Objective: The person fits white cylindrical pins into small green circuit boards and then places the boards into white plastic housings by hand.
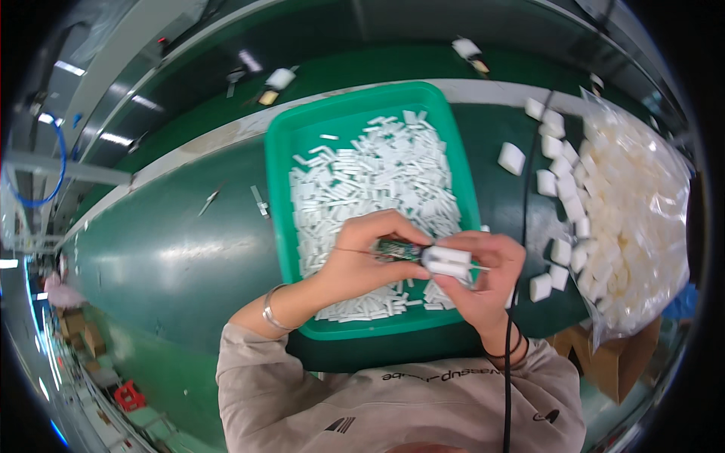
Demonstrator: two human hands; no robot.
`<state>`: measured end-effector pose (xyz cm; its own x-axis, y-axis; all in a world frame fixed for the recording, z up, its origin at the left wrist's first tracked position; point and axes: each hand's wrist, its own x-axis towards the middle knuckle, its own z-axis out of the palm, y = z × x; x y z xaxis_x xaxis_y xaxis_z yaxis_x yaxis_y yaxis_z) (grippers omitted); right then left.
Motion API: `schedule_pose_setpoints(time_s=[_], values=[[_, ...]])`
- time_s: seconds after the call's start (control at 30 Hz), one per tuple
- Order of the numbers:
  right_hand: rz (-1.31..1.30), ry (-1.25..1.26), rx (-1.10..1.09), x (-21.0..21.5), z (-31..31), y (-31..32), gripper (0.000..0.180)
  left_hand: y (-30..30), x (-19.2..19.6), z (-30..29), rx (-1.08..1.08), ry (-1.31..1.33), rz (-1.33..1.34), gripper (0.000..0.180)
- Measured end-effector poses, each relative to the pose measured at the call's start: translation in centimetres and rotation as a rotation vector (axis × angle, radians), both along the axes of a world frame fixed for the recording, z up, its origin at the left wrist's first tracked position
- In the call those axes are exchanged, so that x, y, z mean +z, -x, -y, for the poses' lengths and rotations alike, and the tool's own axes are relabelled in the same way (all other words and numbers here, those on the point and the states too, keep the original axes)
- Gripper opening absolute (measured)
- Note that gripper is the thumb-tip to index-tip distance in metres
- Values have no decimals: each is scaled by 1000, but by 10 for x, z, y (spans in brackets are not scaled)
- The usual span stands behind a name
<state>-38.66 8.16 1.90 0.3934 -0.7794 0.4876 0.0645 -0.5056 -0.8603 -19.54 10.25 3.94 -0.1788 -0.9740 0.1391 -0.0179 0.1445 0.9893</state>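
Over the near end of the green tray (281,226), the left hand (362,257) has its grip closed on a small green circuit board (398,249). The right hand (483,279) pinches a white plastic housing (447,263) that touches the board's end. White strips (377,181) fill the tray. A clear bag of white housings (642,211) lies at the table's right edge.

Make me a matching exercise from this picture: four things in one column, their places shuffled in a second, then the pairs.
1 small circuit board
2 white plastic housing
3 green tray
4 clear bag of white blocks

a on the bench at the right
b in the right hand
c under both hands, full of white strips
d in the left hand

Pairs: 1-d, 2-b, 3-c, 4-a
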Motion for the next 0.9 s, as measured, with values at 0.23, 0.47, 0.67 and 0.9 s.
schedule_pose_setpoints(time_s=[0.23,0.47,0.67,0.9], values=[[-499,88,-157,13,4,-3,59,-126,-3,55,715,-107,-122,20],[-735,241,-63,14,4,-7,48,-386,-52,66,1505,-313,-321,27],[-840,268,55,15,14,-4,58,-407,-58,85,1689,-93,-424,81],[-843,241,248,19,14,-7,49,-371,-46,128,1488,29,1499,59]])
